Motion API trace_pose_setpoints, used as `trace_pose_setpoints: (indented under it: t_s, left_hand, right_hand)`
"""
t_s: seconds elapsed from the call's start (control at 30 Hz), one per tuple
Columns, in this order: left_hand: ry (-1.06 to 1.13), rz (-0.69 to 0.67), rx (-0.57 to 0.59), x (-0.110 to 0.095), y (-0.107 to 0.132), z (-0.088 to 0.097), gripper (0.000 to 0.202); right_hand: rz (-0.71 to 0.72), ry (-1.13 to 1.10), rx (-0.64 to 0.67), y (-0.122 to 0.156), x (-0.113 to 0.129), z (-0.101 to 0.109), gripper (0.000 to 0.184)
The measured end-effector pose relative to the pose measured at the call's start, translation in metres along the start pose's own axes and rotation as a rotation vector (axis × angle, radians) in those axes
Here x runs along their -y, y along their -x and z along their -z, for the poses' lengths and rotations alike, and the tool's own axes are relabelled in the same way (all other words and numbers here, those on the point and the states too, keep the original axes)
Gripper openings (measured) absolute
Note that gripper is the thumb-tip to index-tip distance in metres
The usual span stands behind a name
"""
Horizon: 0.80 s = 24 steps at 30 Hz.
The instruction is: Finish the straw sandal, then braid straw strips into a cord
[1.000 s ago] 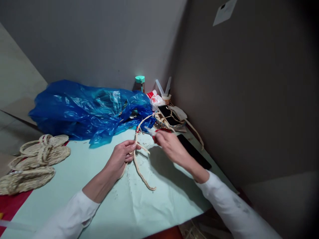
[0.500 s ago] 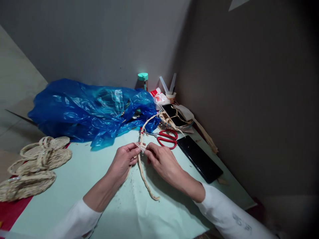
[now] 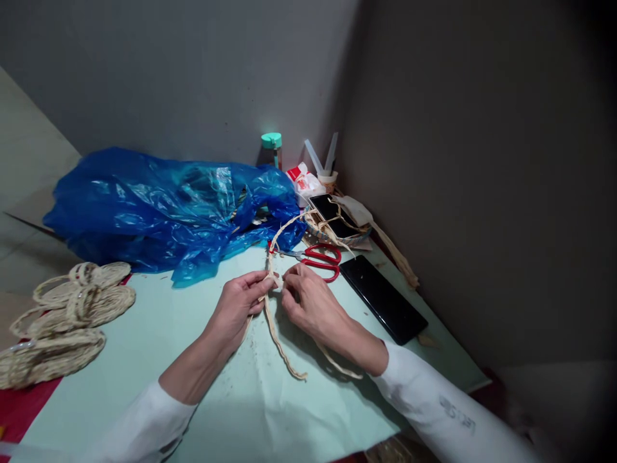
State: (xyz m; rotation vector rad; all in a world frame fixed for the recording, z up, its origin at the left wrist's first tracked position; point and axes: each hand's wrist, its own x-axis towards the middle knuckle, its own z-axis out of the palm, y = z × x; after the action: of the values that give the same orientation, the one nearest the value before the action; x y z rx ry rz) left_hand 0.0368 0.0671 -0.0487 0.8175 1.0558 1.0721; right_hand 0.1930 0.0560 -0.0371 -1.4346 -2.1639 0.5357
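Note:
My left hand pinches a pale braided straw cord near its middle, fingers closed round it. My right hand meets it from the right and pinches the same cord at the same spot. One end of the cord trails toward me over the light green sheet; another strand curls under my right forearm. The far end arcs up toward a small basket. Red-handled scissors lie just beyond my right hand.
A crumpled blue plastic bag fills the back of the table. Woven straw sandals lie at the left. A black phone rests right of the scissors. A teal-capped bottle and a red-and-white packet stand in the corner against grey walls.
My right hand left the scissors on the table and came back to the cord, joining the left hand's pinch. A loose strand now lies under my right forearm.

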Motion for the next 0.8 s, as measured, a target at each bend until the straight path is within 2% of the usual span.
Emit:
trace_pose_setpoints:
  t_s: [0.07,0.27,0.5,0.6,0.67,0.8]
  left_hand:
    - [-0.003,0.006,-0.012,0.001,-0.001,0.001,0.030]
    - [-0.011,-0.009,0.002,0.004,-0.001,0.003,0.029]
    - [-0.031,0.001,0.004,0.004,-0.001,0.001,0.026]
    - [-0.036,0.004,-0.002,0.003,-0.002,0.002,0.024]
    - [-0.041,0.002,-0.012,0.002,-0.002,0.002,0.022]
    - [-0.064,0.005,-0.048,0.000,-0.001,0.001,0.021]
  right_hand:
    - [-0.010,-0.042,0.021,0.001,0.000,-0.001,0.018]
    - [-0.043,-0.139,-0.021,0.002,-0.001,-0.001,0.022]
    - [-0.014,-0.125,-0.039,0.002,0.000,-0.001,0.024]
    - [-0.024,-0.110,-0.032,0.003,-0.001,-0.002,0.020]
    - [-0.022,-0.105,-0.023,0.003,-0.002,-0.001,0.009]
    - [-0.029,-0.040,0.068,0.002,-0.004,0.008,0.022]
